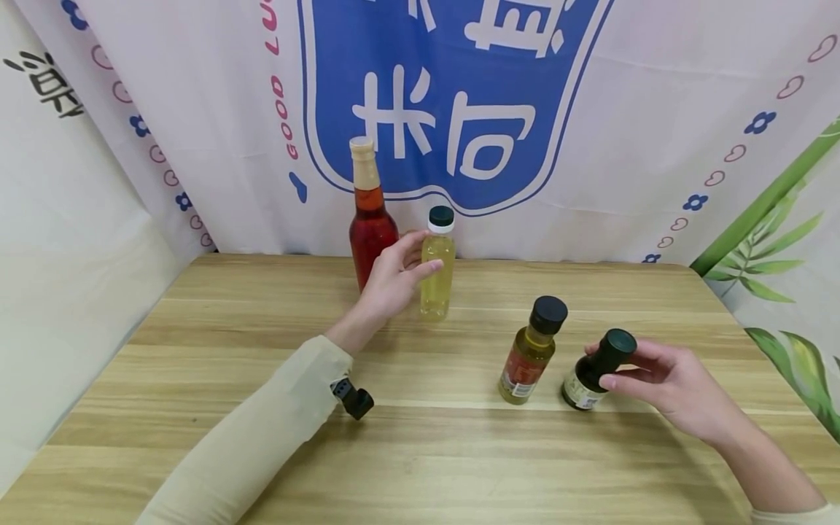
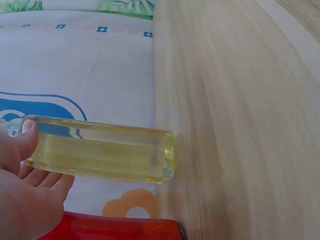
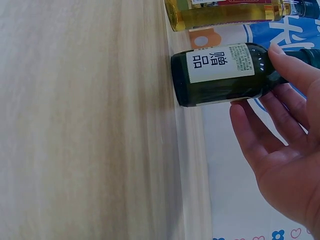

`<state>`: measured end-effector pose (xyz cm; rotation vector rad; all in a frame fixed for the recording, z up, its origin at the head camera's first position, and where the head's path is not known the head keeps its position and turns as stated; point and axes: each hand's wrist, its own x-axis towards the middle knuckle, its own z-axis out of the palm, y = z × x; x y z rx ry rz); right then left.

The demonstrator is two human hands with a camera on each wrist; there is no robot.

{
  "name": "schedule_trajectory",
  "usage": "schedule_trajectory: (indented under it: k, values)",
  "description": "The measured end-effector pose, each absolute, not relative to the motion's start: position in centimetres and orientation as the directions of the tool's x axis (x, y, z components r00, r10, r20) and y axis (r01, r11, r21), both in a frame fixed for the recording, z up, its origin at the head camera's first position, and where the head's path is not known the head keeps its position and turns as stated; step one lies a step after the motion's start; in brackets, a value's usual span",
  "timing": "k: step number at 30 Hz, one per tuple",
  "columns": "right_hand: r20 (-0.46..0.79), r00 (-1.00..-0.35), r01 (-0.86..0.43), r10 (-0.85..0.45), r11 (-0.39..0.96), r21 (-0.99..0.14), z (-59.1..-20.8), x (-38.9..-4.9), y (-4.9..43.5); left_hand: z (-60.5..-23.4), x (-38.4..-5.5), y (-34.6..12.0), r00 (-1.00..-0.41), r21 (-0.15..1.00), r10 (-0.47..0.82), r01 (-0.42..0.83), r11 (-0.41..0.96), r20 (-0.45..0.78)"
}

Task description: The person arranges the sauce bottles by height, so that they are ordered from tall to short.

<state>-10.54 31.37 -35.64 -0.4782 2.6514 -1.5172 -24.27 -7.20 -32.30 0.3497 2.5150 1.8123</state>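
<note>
My left hand (image 1: 391, 278) holds a clear bottle of pale yellow liquid (image 1: 436, 297) near its top, thumb on the front side. The bottle stands upright with a dark green cap over a white collar. In the left wrist view the yellow bottle's base (image 2: 169, 156) shows beyond the fingers. Just left of it, partly hidden by that hand, is a tall bottle of red liquid (image 1: 370, 232). On the right, my right hand (image 1: 685, 390) grips a small dark green bottle (image 1: 584, 390) around its neck. Its pale label (image 3: 220, 64) faces the right wrist camera.
A bottle of golden oil with a black cap and red label (image 1: 525, 364) stands left of the small dark bottle. All are on a wooden table (image 1: 433, 467). A white curtain with a blue printed emblem (image 1: 440, 65) hangs along the table's back edge.
</note>
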Motion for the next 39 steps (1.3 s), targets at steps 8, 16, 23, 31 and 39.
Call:
schedule_trajectory:
  k: [8,16,23,31,39]
  values:
    - [0.118,-0.949,-0.253,-0.292,0.482,-0.839,-35.6,-10.5,31.3,-33.0,-24.9,-7.2,-0.974,0.941,0.205,0.157,0.299,0.097]
    - [0.125,-0.95,-0.256,-0.287,0.483,-0.837,-35.7,-10.5,31.3,-33.2,-25.2,-7.2,-0.969,0.933,0.234,0.158,0.322,0.084]
    - [0.141,-0.946,-0.268,-0.291,0.463,-0.845,-35.8,-10.5,31.2,-33.3,-25.3,-7.1,-0.967,0.931,0.237,0.17,0.324,0.094]
    - [0.151,-0.943,-0.28,-0.298,0.461,-0.842,-35.7,-10.5,31.2,-33.4,-25.2,-7.0,-0.962,0.931,0.228,0.216,0.295,0.151]
    - [0.167,-0.939,-0.294,-0.301,0.447,-0.845,-35.8,-10.4,31.1,-33.4,-25.1,-7.0,-0.965,0.93,0.222,0.205,0.306,0.139]
